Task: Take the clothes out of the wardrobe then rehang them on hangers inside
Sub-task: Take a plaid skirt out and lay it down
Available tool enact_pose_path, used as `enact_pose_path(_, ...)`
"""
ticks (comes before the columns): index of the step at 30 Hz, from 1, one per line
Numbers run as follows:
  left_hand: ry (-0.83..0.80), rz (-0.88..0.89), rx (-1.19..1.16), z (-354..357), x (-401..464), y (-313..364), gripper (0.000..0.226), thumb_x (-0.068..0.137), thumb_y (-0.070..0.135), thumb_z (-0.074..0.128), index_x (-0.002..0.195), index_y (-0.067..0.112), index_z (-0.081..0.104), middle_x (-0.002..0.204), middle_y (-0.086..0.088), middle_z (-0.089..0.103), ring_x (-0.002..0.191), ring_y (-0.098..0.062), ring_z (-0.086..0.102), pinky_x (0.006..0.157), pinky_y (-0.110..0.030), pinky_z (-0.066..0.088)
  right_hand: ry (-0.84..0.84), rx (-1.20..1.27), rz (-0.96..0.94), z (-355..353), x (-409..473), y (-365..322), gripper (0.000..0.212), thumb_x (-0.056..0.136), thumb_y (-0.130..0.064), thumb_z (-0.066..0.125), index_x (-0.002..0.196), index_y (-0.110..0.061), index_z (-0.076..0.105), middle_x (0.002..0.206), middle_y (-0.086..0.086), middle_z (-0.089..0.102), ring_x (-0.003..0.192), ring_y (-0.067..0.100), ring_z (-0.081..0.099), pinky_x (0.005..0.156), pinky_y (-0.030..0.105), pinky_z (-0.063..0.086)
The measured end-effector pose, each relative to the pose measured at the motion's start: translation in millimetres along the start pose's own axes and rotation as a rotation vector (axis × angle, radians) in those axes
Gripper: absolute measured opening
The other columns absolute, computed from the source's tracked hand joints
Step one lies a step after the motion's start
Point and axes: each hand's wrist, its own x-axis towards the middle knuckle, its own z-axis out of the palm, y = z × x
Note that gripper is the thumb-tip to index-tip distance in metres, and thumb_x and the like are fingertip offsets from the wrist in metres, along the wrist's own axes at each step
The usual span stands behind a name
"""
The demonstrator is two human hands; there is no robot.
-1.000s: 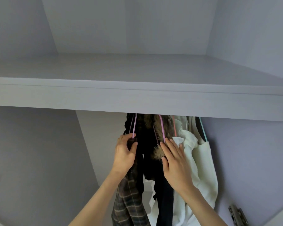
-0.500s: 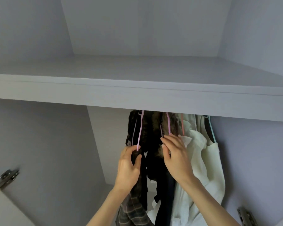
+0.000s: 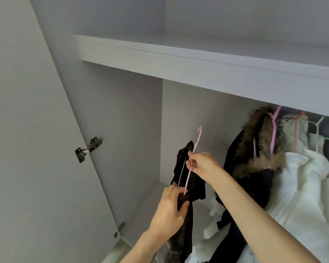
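Now both hands' grip holds one dark garment (image 3: 186, 179) (pink hanger (image 3: 193, 154)).

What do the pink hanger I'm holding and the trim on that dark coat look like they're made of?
The pink hanger looks like thin wire with a smooth pastel coating, probably plastic over metal: it is slim, with a tight hook. The trim on the dark coat looks like fur, likely faux: shaggy brown-tan fibres, matte.
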Motion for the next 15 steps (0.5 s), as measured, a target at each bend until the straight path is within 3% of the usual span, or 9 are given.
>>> enact_pose_path(3, -0.074, -0.003, 0.065, -26.8, -17.6, -21.9, 0.034, 0.092, 0.04, 0.052, 0.119, 0.021, 0.055, 0.11, 0.017, 0.045, 0.111, 0.003, 0.037, 0.093, -0.002, 0.024, -0.016, -0.164, 0.049, 21.2, 2.3, 21.3, 0.009, 0.088, -0.006, 0.062, 0.083, -0.001, 0.055, 0.067, 0.008, 0.048, 0.053, 0.016, 0.044, 0.046, 0.024, 0.039)
enact_pose_path(7, 0.025, -0.121, 0.165, -72.4, -35.0, -60.0, 0.053, 0.088, 0.059, 0.041, 0.121, 0.02, 0.055, 0.113, 0.015, 0.045, 0.114, -0.007, 0.041, 0.095, -0.003, 0.02, -0.039, -0.398, -0.026, 36.1, -7.4, 49.8, 0.017, 0.088, -0.02, 0.064, 0.085, -0.003, 0.062, 0.066, 0.006, 0.053, 0.046, 0.011, 0.042, 0.038, 0.017, 0.034)
enact_pose_path(9, 0.075, -0.179, 0.206, -92.9, -40.8, -77.4, 0.047, 0.092, 0.047, 0.044, 0.128, 0.018, 0.05, 0.121, 0.011, 0.045, 0.119, -0.011, 0.041, 0.099, -0.011, 0.026, -0.047, -0.501, -0.088, 40.7, -13.1, 61.5, 0.025, 0.089, -0.029, 0.062, 0.078, -0.007, 0.064, 0.061, 0.003, 0.054, 0.042, 0.01, 0.041, 0.035, 0.017, 0.031)
enact_pose_path(11, 0.114, -0.241, 0.226, -109.1, -46.5, -89.9, 0.042, 0.095, 0.029, 0.048, 0.136, 0.017, 0.042, 0.132, 0.004, 0.042, 0.124, -0.012, 0.037, 0.095, -0.01, 0.024, -0.045, -0.556, -0.174, 44.3, -17.6, 70.3, 0.034, 0.088, -0.037, 0.061, 0.069, -0.009, 0.066, 0.054, 0.001, 0.054, 0.038, 0.009, 0.04, 0.037, 0.018, 0.03)
enact_pose_path(13, 0.148, -0.258, 0.273, -121.5, -51.9, -99.2, 0.048, 0.096, 0.022, 0.048, 0.141, 0.014, 0.035, 0.139, -0.001, 0.038, 0.129, -0.014, 0.033, 0.098, -0.01, 0.02, -0.056, -0.633, -0.26, 47.0, -20.9, 75.9, 0.039, 0.087, -0.043, 0.059, 0.064, -0.013, 0.068, 0.052, -0.001, 0.056, 0.039, 0.008, 0.043, 0.043, 0.019, 0.033)
enact_pose_path(15, 0.17, -0.268, 0.321, -132.7, -57.7, -107.4, 0.052, 0.096, 0.021, 0.048, 0.143, 0.012, 0.029, 0.146, -0.004, 0.033, 0.135, -0.018, 0.027, 0.105, -0.019, 0.019, -0.072, -0.727, -0.344, 49.1, -23.5, 80.0, 0.041, 0.087, -0.045, 0.057, 0.059, -0.017, 0.068, 0.052, -0.001, 0.057, 0.047, 0.008, 0.049, 0.053, 0.021, 0.038)
